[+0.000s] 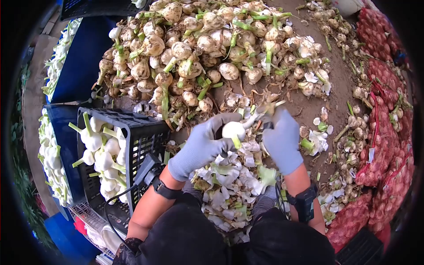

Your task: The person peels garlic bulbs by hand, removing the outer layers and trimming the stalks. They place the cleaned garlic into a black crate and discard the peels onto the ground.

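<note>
A peeled white garlic bulb (234,131) with a short green stem is pinched in my left hand (196,145), which wears a grey glove. My right hand (282,139), gloved the same way, is closed beside the bulb. A pale strip of garlic skin (252,119) runs from the bulb up to the right fingers, blurred by motion. Something dark shows at the right fingers; I cannot make out what it is. Beneath both hands, between my feet, lies a heap of loose garlic skins (229,185).
A large pile of unpeeled garlic (185,57) lies ahead. At left stand a black crate (132,128) of peeled bulbs and blue crates (75,62) of garlic. Red mesh sacks (380,132) line the right side. A cable (107,216) hangs by my left arm.
</note>
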Action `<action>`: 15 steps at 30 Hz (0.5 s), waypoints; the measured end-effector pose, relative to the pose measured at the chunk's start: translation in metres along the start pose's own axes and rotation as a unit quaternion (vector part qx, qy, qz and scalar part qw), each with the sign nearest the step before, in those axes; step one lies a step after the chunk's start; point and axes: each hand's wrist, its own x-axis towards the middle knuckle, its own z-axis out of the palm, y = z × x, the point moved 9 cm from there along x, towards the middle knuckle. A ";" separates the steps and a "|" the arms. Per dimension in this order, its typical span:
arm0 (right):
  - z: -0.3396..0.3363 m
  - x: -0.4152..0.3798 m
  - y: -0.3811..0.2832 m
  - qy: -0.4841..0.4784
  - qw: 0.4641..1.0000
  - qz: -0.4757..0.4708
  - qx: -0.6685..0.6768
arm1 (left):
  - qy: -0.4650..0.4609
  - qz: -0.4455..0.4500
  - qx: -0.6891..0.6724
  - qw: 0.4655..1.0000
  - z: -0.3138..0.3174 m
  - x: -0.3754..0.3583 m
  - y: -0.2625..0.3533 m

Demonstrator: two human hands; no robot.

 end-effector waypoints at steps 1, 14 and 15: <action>0.012 0.004 0.021 -0.020 0.992 0.040 0.120 | 0.001 0.003 -0.031 1.000 0.002 0.000 -0.002; 0.008 -0.005 0.039 0.021 0.972 0.121 0.199 | -0.005 0.082 -0.332 0.940 0.002 -0.006 0.004; 0.008 -0.008 0.046 0.022 0.973 0.118 0.199 | -0.016 0.077 -0.366 0.927 0.003 -0.007 0.010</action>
